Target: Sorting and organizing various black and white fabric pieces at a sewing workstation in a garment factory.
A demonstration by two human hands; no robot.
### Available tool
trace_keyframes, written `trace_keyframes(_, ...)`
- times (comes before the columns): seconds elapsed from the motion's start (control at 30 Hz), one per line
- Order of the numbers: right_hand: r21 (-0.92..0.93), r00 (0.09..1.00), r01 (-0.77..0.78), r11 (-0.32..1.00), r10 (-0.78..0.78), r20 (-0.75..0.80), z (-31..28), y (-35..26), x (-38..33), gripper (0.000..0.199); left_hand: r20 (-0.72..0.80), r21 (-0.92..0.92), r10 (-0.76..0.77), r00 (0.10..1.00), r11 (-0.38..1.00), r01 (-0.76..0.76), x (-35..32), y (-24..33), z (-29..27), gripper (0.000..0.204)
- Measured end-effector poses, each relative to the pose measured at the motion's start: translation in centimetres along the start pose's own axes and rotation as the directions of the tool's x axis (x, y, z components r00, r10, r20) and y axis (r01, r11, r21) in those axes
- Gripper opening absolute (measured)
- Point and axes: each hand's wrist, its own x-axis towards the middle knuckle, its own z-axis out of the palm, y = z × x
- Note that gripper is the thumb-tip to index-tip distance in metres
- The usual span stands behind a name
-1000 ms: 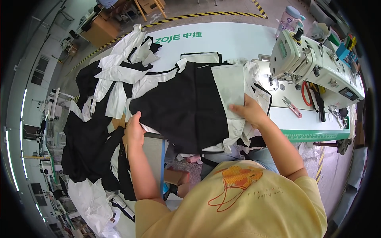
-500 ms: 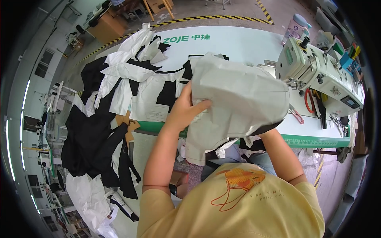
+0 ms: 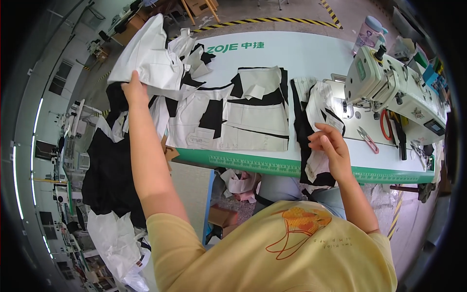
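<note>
My left hand [image 3: 134, 88] is closed on the lower edge of a large white fabric piece [image 3: 146, 58], raised over a heap of black and white pieces at the far left. My right hand [image 3: 334, 151] has its fingers apart and slightly curled, holding nothing. It hovers over a narrow stack of black and white cut pieces [image 3: 317, 104] beside the sewing machine [image 3: 372, 80]; whether it touches them I cannot tell. In the middle of the table lie flat white panels [image 3: 255, 117] on black cloth.
Black cloth [image 3: 109, 170] and crumpled white material [image 3: 112, 238] hang down at the left. Red-handled snips [image 3: 368, 140] and red scissors [image 3: 383, 124] lie by the machine. A bottle [image 3: 368, 34] stands at the back right. A green ruled strip [image 3: 233, 162] edges the white table [image 3: 292, 48].
My left hand has carried the large white piece from the middle to the far left. My right hand has let go of it and now shows, uncovering the panels and stack beneath.
</note>
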Motion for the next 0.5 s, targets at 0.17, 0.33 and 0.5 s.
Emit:
trace_keyframes(0.17, -0.299, 0.983, 0.100, 0.949, -0.140, -0.117, -2.4, 1.4, -1.6, 0.027, 0.397, 0.642, -0.404, 0.824, 0.764, 0.065, -10.8, -5.2, 2.6, 0.059)
trace_keyframes(0.33, -0.599, 0.973, 0.166, 0.783, -0.229, -0.029, -1.9, 2.0, -2.0, 0.026, 0.703, 0.635, -0.015, 0.711, 0.464, -0.618, -20.3, -7.8, 2.6, 0.053)
trace_keyframes(0.5, -0.673, 0.949, 0.236, 0.701, -0.316, 0.004, -1.7, 2.2, -1.9, 0.024, 0.441, 0.684, -0.033, 0.897, 0.659, -0.312, -16.7, -8.7, 1.0, 0.024)
